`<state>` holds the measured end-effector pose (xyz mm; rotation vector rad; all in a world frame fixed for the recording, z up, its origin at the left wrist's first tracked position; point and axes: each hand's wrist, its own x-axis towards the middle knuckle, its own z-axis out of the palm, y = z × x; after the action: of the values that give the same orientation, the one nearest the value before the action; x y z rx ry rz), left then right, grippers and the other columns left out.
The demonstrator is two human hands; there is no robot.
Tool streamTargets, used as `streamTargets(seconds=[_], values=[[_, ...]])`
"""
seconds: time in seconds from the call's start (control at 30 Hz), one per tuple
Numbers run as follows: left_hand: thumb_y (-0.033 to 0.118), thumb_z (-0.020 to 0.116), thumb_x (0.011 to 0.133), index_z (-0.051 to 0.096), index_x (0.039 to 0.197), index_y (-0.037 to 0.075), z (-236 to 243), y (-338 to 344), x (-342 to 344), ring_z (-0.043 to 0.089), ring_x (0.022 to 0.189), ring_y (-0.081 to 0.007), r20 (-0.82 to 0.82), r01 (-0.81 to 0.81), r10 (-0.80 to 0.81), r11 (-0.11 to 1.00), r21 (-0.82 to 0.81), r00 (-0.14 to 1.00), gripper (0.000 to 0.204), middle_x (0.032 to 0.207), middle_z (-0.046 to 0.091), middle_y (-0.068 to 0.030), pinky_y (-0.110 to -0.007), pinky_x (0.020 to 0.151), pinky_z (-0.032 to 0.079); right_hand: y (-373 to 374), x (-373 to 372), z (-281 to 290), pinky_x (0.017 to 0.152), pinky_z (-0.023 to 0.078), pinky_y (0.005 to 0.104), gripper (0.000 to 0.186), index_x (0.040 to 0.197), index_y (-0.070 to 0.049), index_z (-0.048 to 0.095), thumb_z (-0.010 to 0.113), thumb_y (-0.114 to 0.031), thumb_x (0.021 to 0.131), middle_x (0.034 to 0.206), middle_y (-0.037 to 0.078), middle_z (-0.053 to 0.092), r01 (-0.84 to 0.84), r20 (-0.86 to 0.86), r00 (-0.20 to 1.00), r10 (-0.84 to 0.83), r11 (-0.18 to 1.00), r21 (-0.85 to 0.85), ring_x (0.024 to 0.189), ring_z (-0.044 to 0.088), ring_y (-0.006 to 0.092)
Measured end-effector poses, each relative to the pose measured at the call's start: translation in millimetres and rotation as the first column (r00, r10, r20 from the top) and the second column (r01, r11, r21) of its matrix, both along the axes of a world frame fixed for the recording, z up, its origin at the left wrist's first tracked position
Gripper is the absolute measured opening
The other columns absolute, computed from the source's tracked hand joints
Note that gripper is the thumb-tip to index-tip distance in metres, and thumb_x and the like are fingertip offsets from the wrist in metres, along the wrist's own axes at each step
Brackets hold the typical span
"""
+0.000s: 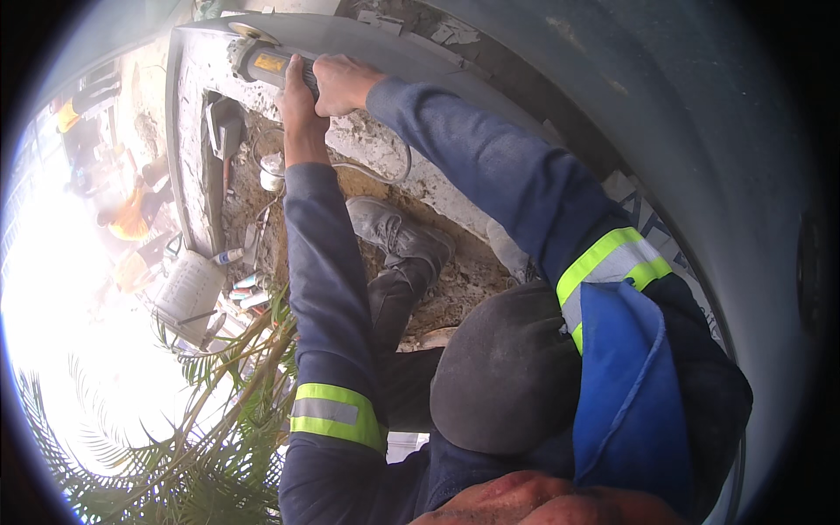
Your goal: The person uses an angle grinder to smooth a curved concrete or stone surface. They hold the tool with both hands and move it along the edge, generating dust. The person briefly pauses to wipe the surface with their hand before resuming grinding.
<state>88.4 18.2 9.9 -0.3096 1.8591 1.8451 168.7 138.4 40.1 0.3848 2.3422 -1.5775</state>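
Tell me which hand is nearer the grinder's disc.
Left. The left hand grips the grinder body just behind the disc; the right hand holds farther back, beside the left.

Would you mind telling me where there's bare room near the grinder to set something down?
The rough ledge beside the cable, below the right hand, looks bare. The dirt patch right of the boot is also free. It is crowded at the grinder, gripped by both hands, left hand included, and among the tubes by the box.
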Motion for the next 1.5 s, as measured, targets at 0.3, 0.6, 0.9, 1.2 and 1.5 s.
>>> streamTargets(seconds=[0.3,0.6,0.9,1.2,1.5], values=[[0.028,0.068,0.101,0.058,0.123,-0.009,-12,-6,-26,0.072,0.088,-0.0243,0.052,0.014,-0.018,0.998,0.065,0.999,0.044,0.105,0.069,-0.0153,-0.039,0.075,0.061,-4,-20,-2,0.092,0.06,0.0473,0.039,0.106,0.008,0.072,0.075,-0.016,0.076,0.114,0.024,0.073,-0.016,0.03,0.999,0.017,1.0,-0.01,0.109,0.072,0.0388],[0.024,0.067,0.102,0.058,0.124,-0.008,12,6,18,0.072,0.088,-0.0217,0.028,-0.004,0.003,0.999,0.045,1.0,0.04,0.105,0.069,-0.0145,-0.036,0.072,0.061,3,16,12,0.089,0.061,0.0455,0.035,0.102,0.004,0.076,0.076,-0.016,0.073,0.107,0.023,0.076,-0.008,0.001,1.0,0.008,0.998,0.058,0.102,0.075,0.0368],[0.021,0.067,0.101,0.057,0.124,-0.011,24,8,43,0.071,0.088,-0.0228,-0.017,0.001,0.0,0.999,0.047,1.0,0.041,0.106,0.068,-0.0156,-0.036,0.073,0.061,1,34,12,0.088,0.061,0.0465,0.033,0.097,0.006,0.076,0.076,-0.014,0.071,0.105,0.025,0.075,-0.002,-0.013,1.0,0.003,0.998,0.058,0.099,0.075,0.039],[0.026,0.068,0.1,0.056,0.124,-0.014,1,1,4,0.072,0.087,-0.0249,0.023,-0.034,0.035,0.999,-0.018,0.999,0.048,0.107,0.069,-0.0183,-0.039,0.073,0.062,-2,8,0,0.086,0.06,0.049,0.042,0.103,0.013,0.067,0.072,-0.012,0.07,0.104,0.03,0.073,0.05,-0.054,0.997,-0.049,0.999,0.007,0.101,0.074,0.0431],[0.027,0.068,0.101,0.058,0.125,-0.011,-11,-8,-24,0.072,0.09,-0.0254,0.071,0.015,-0.019,0.998,0.056,0.997,0.046,0.107,0.069,-0.0178,-0.039,0.075,0.062,-3,-20,3,0.098,0.059,0.045,0.043,0.118,0.0,0.074,0.076,-0.022,0.081,0.121,0.017,0.075,-0.054,0.113,0.992,0.053,0.999,0.003,0.114,0.072,0.0318]])
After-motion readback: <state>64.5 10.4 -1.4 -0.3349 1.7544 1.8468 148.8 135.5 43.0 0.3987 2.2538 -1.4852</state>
